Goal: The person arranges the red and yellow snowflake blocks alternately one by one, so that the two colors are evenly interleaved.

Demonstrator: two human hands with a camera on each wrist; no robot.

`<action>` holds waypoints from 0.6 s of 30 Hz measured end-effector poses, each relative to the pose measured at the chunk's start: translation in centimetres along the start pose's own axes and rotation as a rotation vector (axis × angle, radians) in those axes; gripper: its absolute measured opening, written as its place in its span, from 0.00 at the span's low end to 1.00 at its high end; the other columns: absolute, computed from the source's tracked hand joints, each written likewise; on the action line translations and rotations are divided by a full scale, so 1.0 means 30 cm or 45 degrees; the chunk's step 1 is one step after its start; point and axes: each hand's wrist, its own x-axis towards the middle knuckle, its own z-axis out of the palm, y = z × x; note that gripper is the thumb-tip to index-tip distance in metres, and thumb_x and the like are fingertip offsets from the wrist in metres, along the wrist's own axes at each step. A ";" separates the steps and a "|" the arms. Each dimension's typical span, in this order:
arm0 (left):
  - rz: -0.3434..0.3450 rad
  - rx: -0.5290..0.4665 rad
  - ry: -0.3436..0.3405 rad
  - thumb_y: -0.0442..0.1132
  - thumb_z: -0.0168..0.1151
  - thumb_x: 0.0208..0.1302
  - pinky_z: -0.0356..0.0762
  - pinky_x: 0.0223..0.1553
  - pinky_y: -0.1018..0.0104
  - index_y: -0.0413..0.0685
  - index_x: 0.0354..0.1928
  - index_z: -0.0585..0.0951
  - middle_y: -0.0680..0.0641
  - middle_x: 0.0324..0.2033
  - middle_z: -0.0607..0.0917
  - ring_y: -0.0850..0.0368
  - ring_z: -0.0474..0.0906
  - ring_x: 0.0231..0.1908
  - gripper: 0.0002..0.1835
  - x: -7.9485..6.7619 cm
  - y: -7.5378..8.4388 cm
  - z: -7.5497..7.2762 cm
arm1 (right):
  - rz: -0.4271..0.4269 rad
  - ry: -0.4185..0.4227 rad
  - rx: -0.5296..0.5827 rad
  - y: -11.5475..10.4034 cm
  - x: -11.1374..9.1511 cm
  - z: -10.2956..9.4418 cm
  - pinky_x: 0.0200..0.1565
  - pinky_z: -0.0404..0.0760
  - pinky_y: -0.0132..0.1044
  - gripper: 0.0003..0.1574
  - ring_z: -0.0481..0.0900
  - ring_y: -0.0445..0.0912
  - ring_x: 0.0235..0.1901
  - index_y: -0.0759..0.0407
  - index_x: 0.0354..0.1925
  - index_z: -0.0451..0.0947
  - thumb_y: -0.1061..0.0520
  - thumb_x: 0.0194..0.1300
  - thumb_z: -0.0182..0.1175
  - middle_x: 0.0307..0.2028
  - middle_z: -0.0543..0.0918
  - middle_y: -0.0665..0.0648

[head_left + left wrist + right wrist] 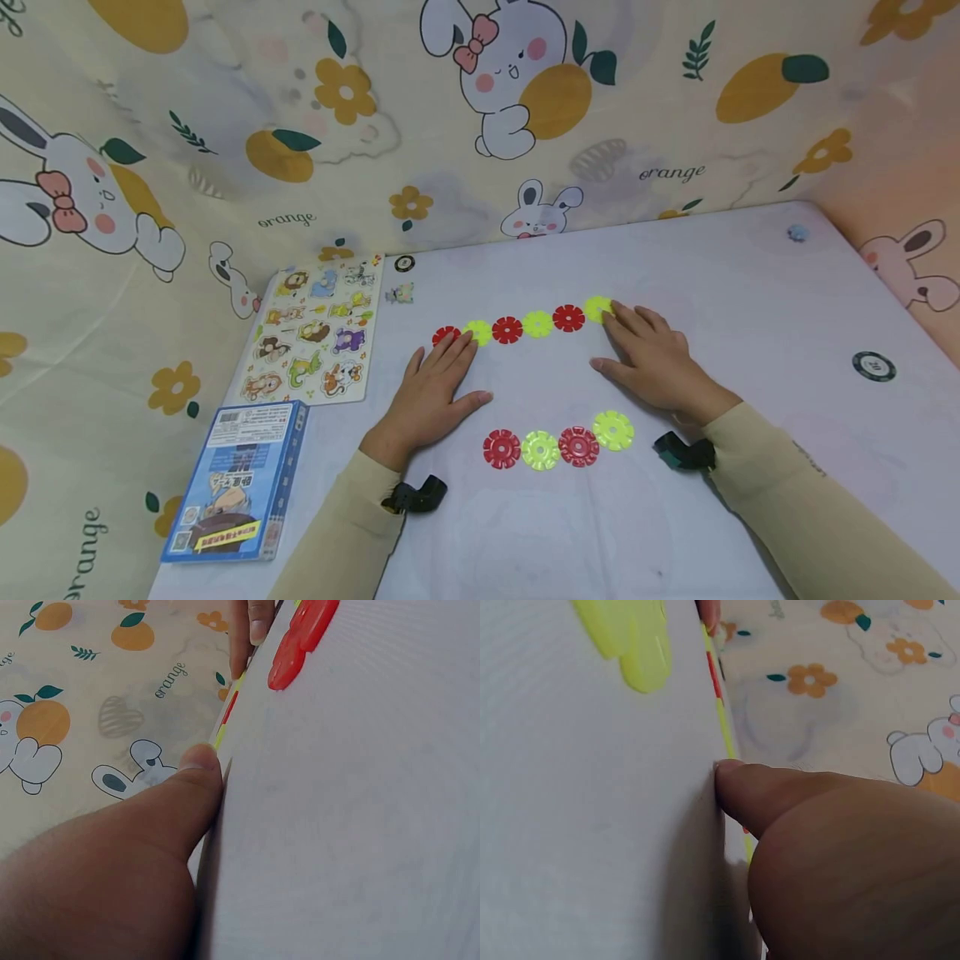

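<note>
A far row of red and yellow-green flower-shaped plastic discs (507,331) runs across the white table. My left hand (431,404) lies flat, fingertips over the red disc (444,335) at the row's left end and at the edge of the yellow-green disc (478,333) beside it. At the other end, my right hand (648,358) touches the last yellow-green disc (597,308) with straight fingertips. Both thumbs point inward; each wrist view shows its thumb at the tabletop. Closer to me, a shorter row alternates red discs (502,450) and yellow-green discs (540,451).
On the left, a blue box (232,483) lies below an animal sticker board (307,333). A small figure (401,293) and a black round chip (405,263) are near the board. Another black chip (873,367) lies far right, with a small blue piece (797,233) behind it.
</note>
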 end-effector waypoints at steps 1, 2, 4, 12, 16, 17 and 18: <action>-0.002 0.001 -0.002 0.73 0.41 0.62 0.38 0.66 0.40 0.56 0.75 0.53 0.56 0.74 0.48 0.53 0.38 0.72 0.45 0.000 0.000 0.000 | -0.002 0.002 -0.001 -0.002 -0.001 -0.001 0.57 0.50 0.67 0.54 0.42 0.61 0.69 0.55 0.74 0.53 0.32 0.60 0.58 0.74 0.47 0.59; -0.002 0.002 -0.003 0.73 0.41 0.62 0.38 0.66 0.40 0.56 0.75 0.53 0.56 0.74 0.48 0.53 0.38 0.72 0.45 0.000 0.000 0.000 | -0.004 0.004 -0.002 -0.004 -0.002 -0.002 0.57 0.50 0.67 0.54 0.42 0.61 0.69 0.55 0.74 0.52 0.32 0.60 0.58 0.73 0.48 0.59; -0.003 0.004 -0.003 0.73 0.41 0.62 0.38 0.66 0.40 0.57 0.75 0.53 0.56 0.74 0.48 0.53 0.38 0.72 0.45 0.000 0.001 -0.001 | -0.006 0.011 -0.004 -0.007 -0.005 -0.003 0.57 0.50 0.67 0.54 0.42 0.61 0.69 0.54 0.74 0.53 0.32 0.60 0.58 0.73 0.48 0.59; -0.001 0.000 0.000 0.73 0.41 0.62 0.38 0.66 0.40 0.56 0.75 0.53 0.55 0.74 0.49 0.53 0.38 0.72 0.45 0.000 0.000 -0.001 | -0.019 0.020 0.004 -0.007 -0.009 -0.001 0.57 0.50 0.66 0.53 0.42 0.61 0.69 0.54 0.74 0.54 0.33 0.60 0.59 0.73 0.48 0.59; -0.001 0.001 -0.001 0.73 0.41 0.62 0.38 0.66 0.40 0.56 0.75 0.53 0.55 0.74 0.49 0.53 0.38 0.72 0.45 -0.001 0.000 0.000 | -0.018 0.043 0.073 -0.003 -0.007 0.002 0.58 0.49 0.67 0.51 0.42 0.61 0.70 0.51 0.74 0.55 0.33 0.60 0.59 0.73 0.49 0.58; -0.001 -0.001 0.000 0.73 0.41 0.62 0.38 0.66 0.40 0.56 0.75 0.53 0.55 0.74 0.49 0.53 0.38 0.72 0.45 -0.001 0.001 0.000 | -0.012 0.055 0.113 -0.003 -0.006 0.001 0.58 0.49 0.67 0.51 0.42 0.60 0.70 0.50 0.73 0.55 0.33 0.60 0.59 0.73 0.49 0.58; -0.001 -0.001 -0.001 0.73 0.41 0.62 0.38 0.66 0.40 0.56 0.75 0.53 0.55 0.74 0.49 0.53 0.38 0.72 0.45 -0.001 0.001 -0.001 | -0.008 0.067 0.159 -0.005 -0.006 -0.002 0.59 0.49 0.68 0.50 0.42 0.59 0.70 0.48 0.73 0.55 0.34 0.61 0.59 0.73 0.49 0.57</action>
